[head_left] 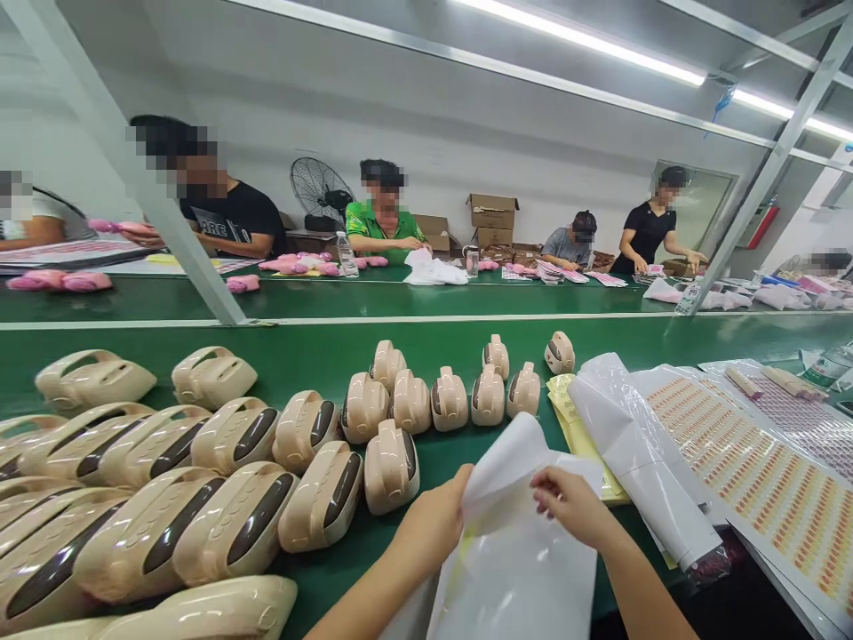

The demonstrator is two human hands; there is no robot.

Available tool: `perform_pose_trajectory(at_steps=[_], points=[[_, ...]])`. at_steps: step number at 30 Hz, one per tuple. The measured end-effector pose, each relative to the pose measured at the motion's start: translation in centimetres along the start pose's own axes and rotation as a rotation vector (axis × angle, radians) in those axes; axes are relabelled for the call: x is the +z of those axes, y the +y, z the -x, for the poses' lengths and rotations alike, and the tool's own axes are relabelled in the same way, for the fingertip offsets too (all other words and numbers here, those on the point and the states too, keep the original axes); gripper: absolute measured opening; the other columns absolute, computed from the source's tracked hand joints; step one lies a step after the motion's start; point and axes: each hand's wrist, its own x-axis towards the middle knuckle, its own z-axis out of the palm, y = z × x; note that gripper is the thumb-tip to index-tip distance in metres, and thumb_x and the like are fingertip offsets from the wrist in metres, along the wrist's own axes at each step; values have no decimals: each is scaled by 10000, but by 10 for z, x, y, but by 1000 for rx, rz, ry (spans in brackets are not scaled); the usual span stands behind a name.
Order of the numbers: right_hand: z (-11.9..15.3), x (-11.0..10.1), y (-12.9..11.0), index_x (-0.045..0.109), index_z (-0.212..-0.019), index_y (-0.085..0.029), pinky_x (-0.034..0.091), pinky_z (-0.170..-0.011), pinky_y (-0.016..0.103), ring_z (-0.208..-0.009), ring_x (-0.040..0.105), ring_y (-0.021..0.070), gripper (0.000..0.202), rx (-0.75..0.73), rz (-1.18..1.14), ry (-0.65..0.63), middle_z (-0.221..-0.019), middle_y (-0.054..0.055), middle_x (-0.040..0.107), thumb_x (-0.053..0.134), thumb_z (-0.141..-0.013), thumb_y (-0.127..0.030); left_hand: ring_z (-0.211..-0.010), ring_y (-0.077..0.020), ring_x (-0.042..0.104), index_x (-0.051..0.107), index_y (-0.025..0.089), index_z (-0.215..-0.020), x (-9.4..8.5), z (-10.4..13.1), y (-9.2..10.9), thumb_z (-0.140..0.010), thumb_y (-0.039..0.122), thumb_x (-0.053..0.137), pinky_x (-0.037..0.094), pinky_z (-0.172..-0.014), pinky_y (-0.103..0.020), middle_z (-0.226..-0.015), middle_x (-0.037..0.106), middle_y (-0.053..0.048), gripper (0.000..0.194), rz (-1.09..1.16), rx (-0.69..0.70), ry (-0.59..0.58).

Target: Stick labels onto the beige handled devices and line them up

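My left hand [432, 517] grips the upper left edge of a glossy white sheet [523, 551], which is bent up at its top. The fingers of my right hand [571, 507] are curled together over the sheet's upper right part; whether they pinch anything is too small to see. To the left of my hands stand rows of shiny beige plastic housings [233, 520] with handles and dark oval panels. The nearest housing [391, 467] is just left of my left hand. Yellow paper [579, 427] lies beyond my right hand.
Rolled white sheets [640, 462] and orange-printed sticker sheets [753, 480] lie at the right. A metal post [173, 213] rises at the left. Across the green table [313, 302], several people work among pink items [299, 264], a bottle [346, 256] and papers.
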Motion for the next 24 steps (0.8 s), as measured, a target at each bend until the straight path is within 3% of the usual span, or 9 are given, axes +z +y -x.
perform_pose_trajectory(at_steps=[2,3,5,7,9,14,19,22,24], points=[[-4,-6,-13,566,-855,-176,496,-706,346,-754,604,198,214,-182,152,267,-769,56,597,390,-842,-297,-857,-367,620,508,147,-1197,6,-4,12,-653,-54,349,426,-725,-492,-929,678,-168,602,-167,42,-12],[-6,-6,-19,573,-916,-175,479,-786,372,-853,595,217,226,-287,234,320,-867,86,611,396,-847,-298,-879,-370,617,507,145,-1215,12,-5,16,-662,-71,324,426,-730,-495,-960,673,-189,621,-233,60,-17],[-14,-1,-24,543,-1098,-169,394,-944,420,-1118,489,268,339,-470,433,189,-1148,139,558,537,-780,-286,-935,-370,606,499,125,-1235,28,-6,21,-706,-72,278,427,-756,-505,-1067,636,-242,607,-331,90,-30],[-26,11,-21,459,-1245,-158,253,-1043,487,-1293,286,325,676,-548,662,-70,-1357,169,406,708,-621,-225,-1030,-369,571,475,111,-1258,42,-2,19,-749,-59,232,407,-815,-526,-1226,534,-277,588,-390,119,-47],[-40,23,-9,390,-1314,-150,147,-1060,545,-1334,172,353,856,-534,842,-237,-1424,184,308,754,-539,-155,-1158,-362,481,433,117,-1289,48,2,12,-765,-60,220,361,-886,-543,-1348,404,-268,593,-416,145,-65],[-63,30,24,363,-1345,-219,165,-1051,528,-1329,230,288,700,-493,912,-372,-1437,133,301,545,-696,-27,-1311,-284,286,476,231,-1260,25,4,-9,-803,271,505,289,-1014,-437,-1422,355,-121,460,-377,155,-143],[-60,14,19,394,-1325,-256,168,-1061,486,-1334,213,293,770,-436,783,-506,-1453,100,283,672,-609,-195,-1175,-341,465,382,69,-1300,5,-11,-14,-590,339,691,371,-942,-418,-1274,509,-227,820,-374,-14,-93],[-60,7,-3,516,-1214,-217,313,-998,433,-1209,424,276,584,-394,766,-387,-1318,117,473,656,-647,-200,-1010,-344,582,507,79,-1162,4,-17,-5,-513,243,718,455,-812,-395,-1107,614,-200,703,-397,-29,-81],[-62,7,-15,475,-1242,-164,317,-986,445,-1197,417,303,662,-428,813,-263,-1302,160,468,692,-618,-182,-891,-330,635,554,97,-1080,7,-15,4,-573,133,645,483,-726,-392,-996,663,-171,516,-430,-5,-73]])
